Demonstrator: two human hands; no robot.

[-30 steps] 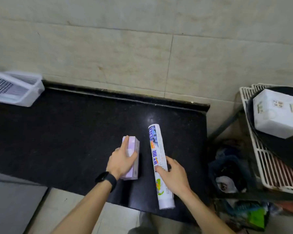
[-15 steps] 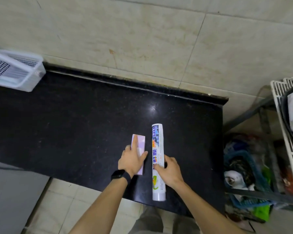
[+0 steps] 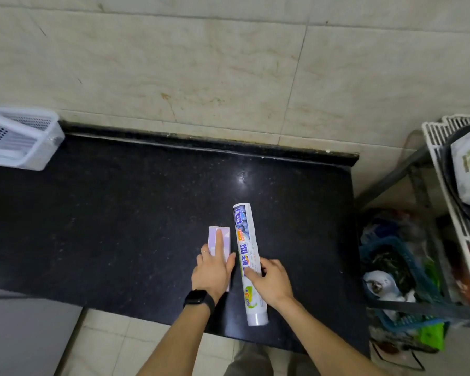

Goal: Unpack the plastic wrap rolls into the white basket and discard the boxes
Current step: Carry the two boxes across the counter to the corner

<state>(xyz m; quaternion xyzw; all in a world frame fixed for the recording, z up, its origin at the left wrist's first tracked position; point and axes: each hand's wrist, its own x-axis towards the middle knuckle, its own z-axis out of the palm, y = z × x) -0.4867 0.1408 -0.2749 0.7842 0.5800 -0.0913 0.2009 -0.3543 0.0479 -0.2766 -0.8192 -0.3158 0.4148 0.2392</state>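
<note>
Over the last second little has moved: the left hand [image 3: 213, 270] stays on the box [image 3: 226, 236] and the right hand [image 3: 272, 280] stays on the roll [image 3: 244, 232], and both things lie where they lay on the counter [image 3: 120, 226]. Only the gap between them seems narrower. So the unpacking looks barely begun, with nothing lifted yet.

The left hand holds the box narrowly, forefinger straight along its top, thumb against the side at 3 o'clock, the other fingers bent down the far side. The right hand's fingers curl over the middle of the roll.

The box is a small, flat-sided, pale lilac carton. Just beside it at 3 o'clock, the roll is a long, smooth cylinder in a glossy printed wrapper, plain white at its near end. The counter is polished black stone, speckled and shiny.

The white basket [image 3: 46, 147], perforated plastic with slotted walls, sits far off at 10 o'clock, against the tiled wall.
</note>
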